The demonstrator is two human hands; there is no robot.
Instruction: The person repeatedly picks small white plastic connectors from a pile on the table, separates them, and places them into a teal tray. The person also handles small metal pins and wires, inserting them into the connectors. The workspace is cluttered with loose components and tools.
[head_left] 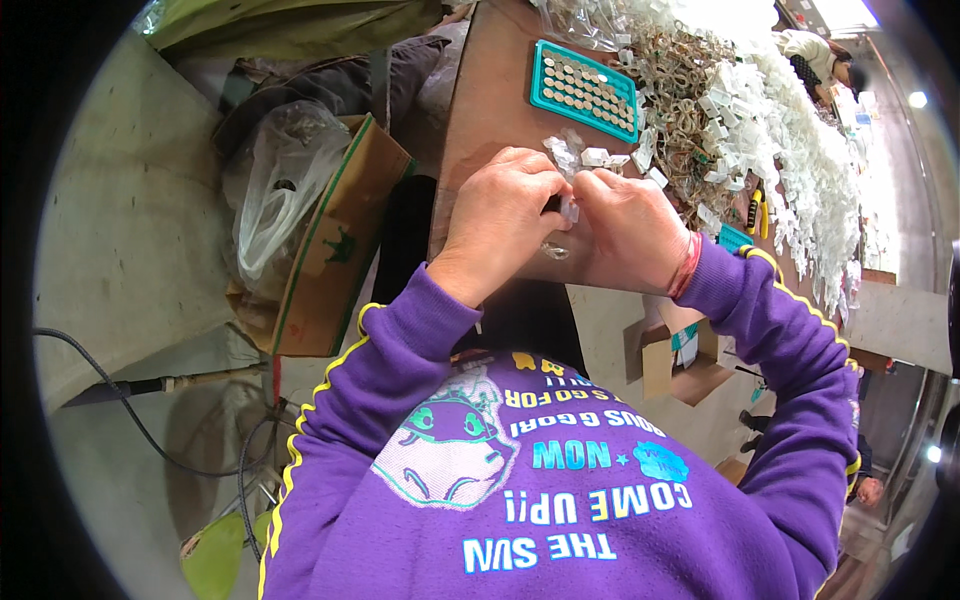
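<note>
My left hand (507, 215) and my right hand (632, 222) meet over the near edge of the brown table. Between their closed fingertips is a small clear plastic piece (569, 210); its exact kind is too small to make out. A clear plastic scrap (556, 251) lies just below the fingers. Right beyond my hands are crumpled clear plastic pieces (566, 150) and small white boxes (597, 157). Farther back, a teal tray (537, 78) holds several round, silvery, coin-like pieces in rows.
A heap of brown ring-shaped pieces (683, 90) and clear bags (775, 120) covers the table's right side. Yellow-handled pliers (757, 212) lie there. At left stands a cardboard box (335, 240) with a plastic bag (285, 185). An open carton (690, 370) sits below. Another person (812, 58) is far right.
</note>
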